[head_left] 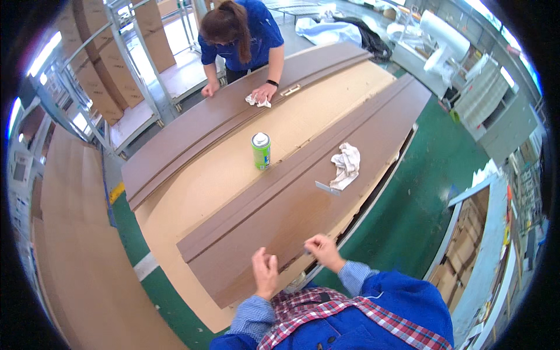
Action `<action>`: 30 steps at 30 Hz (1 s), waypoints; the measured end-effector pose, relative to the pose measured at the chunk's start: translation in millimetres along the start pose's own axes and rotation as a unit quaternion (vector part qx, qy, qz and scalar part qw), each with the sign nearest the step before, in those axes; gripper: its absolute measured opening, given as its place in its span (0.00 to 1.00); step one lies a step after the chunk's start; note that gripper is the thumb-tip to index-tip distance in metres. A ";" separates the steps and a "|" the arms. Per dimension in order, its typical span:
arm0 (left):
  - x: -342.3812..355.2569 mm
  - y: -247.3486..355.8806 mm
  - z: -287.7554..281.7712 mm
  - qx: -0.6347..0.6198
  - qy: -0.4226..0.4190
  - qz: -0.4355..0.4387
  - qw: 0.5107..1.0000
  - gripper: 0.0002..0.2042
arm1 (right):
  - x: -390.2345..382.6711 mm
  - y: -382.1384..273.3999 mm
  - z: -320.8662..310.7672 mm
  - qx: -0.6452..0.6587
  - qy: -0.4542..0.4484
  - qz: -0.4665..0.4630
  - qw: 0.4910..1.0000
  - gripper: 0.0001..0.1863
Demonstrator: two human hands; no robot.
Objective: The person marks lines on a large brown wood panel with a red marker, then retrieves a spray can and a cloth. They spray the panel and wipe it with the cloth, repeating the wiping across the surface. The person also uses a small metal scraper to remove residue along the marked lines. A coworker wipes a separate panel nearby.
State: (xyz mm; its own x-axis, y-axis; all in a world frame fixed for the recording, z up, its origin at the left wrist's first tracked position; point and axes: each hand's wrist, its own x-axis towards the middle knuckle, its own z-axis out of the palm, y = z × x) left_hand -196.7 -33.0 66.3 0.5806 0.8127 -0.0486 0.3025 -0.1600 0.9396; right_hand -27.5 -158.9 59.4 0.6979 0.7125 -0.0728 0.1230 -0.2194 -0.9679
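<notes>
A long brown panel (pixel 265 233) with a grooved edge lies in front of me. Above its near end is my left hand (pixel 266 274), fingers raised and loosely apart, with nothing visible in them. To its right, my right hand (pixel 325 252) is closed at the panel's near edge. A small dark thing shows at its fingertips, too small to name. Farther along the panel lie a crumpled white rag (pixel 346 166) and a flat, pale scraper-like strip (pixel 328 188), partly under the rag. A green spray can (pixel 261 153) with a white cap stands upright beyond the panel.
Cardboard (pixel 175 233) covers the table under both panels. Across from me a co-worker (pixel 242 35) presses a white cloth (pixel 258 101) on a second brown panel (pixel 192 149). Cardboard sheets (pixel 76 256) stand at the left, near wheeled racks (pixel 137 111). A pale-framed cart (pixel 475 245) stands at right.
</notes>
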 end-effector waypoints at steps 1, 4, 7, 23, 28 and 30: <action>-7.9 10.3 24.7 -0.151 -0.021 -0.097 0.984 0.21 | -7.6 -14.8 4.6 -0.001 -0.024 0.001 1.000 0.04; -19.9 2.9 74.2 -0.400 -0.090 -0.225 0.884 0.23 | -32.8 -35.2 11.2 -0.041 -0.065 0.006 0.997 0.06; -23.8 -9.5 79.5 -0.307 -0.104 -0.186 0.928 0.19 | -42.4 -43.2 5.1 -0.002 -0.118 0.030 0.993 0.09; -88.8 12.9 53.5 -0.107 0.012 -0.276 0.955 0.12 | 172.8 35.1 -105.5 -0.426 0.029 -0.140 0.893 0.20; -85.0 50.7 71.7 -0.043 0.028 -0.292 0.955 0.11 | 190.4 29.3 -109.9 -0.454 -0.019 -0.066 0.888 0.19; -89.4 29.5 77.9 -0.037 0.067 -0.276 0.958 0.11 | 194.5 20.3 -108.0 -0.444 -0.038 -0.015 0.895 0.18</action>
State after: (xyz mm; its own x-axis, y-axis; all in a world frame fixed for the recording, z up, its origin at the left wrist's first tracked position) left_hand -180.8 -154.0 71.9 0.2434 0.8279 -0.5054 0.4787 0.3506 0.8049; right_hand 186.9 -96.7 51.6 0.6389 0.7629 -0.0990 0.6765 -0.6185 -0.3997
